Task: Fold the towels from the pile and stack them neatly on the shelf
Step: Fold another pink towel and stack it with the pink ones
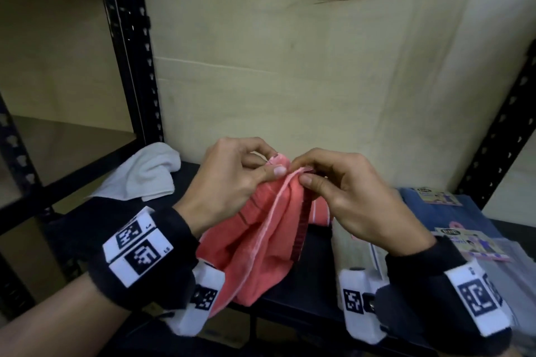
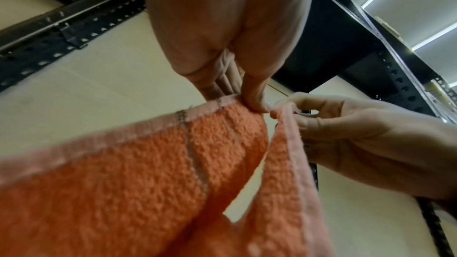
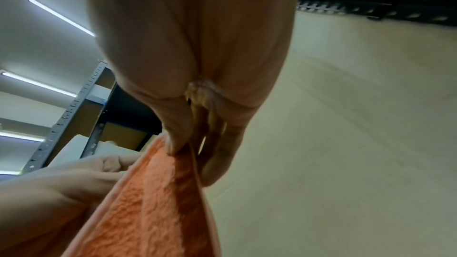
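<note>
A coral-orange towel [image 1: 261, 246] with dark stripes and a pale hem hangs in front of the black shelf [image 1: 307, 278], held up by both hands. My left hand [image 1: 232, 180] pinches one top corner between thumb and fingers. Close beside it, my right hand [image 1: 342, 191] pinches the neighbouring hem corner. In the left wrist view the left hand [image 2: 249, 103] grips the towel [image 2: 138, 179] hem and the right hand [image 2: 346, 134] holds the other edge. The right wrist view shows the right hand [image 3: 197, 149] pinching the towel [image 3: 153, 206] edge, with the left hand [image 3: 74, 179] behind.
A crumpled white towel [image 1: 148, 174] lies on the shelf at the left. Blue packaged cloths [image 1: 452, 217] with printed labels and clear plastic packs sit on the right. Black perforated uprights [image 1: 136, 52] flank the bay, and a pale board [image 1: 290, 66] backs it.
</note>
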